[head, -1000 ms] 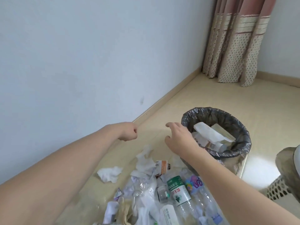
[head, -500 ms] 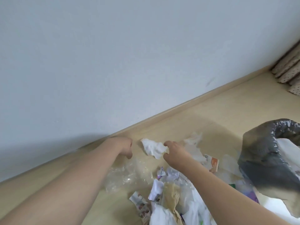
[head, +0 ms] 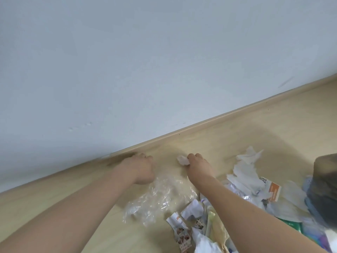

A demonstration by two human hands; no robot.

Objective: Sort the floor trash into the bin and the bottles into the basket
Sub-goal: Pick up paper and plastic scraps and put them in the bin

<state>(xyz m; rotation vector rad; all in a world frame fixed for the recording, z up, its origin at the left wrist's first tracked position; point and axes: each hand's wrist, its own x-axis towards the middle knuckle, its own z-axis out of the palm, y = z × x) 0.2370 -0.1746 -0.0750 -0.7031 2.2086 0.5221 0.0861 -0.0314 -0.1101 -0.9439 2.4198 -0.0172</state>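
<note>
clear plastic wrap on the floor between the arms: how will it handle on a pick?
The wrap looks thin and crumpled, so probably floppy: it should sag and change shape under a pinch. It is see-through film lying nearly flat on the floor, so likely very light and apt to drift. Its glossy surface suggests fingers may slip; bunching it first seems safer.

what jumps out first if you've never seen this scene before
Two bare forearms reach toward the baseboard, the right hand pinching a small crumpled white tissue and the left hand curled beside it. Below them lies a crinkled clear plastic wrap; right of it, a heap of white paper scraps.
</note>
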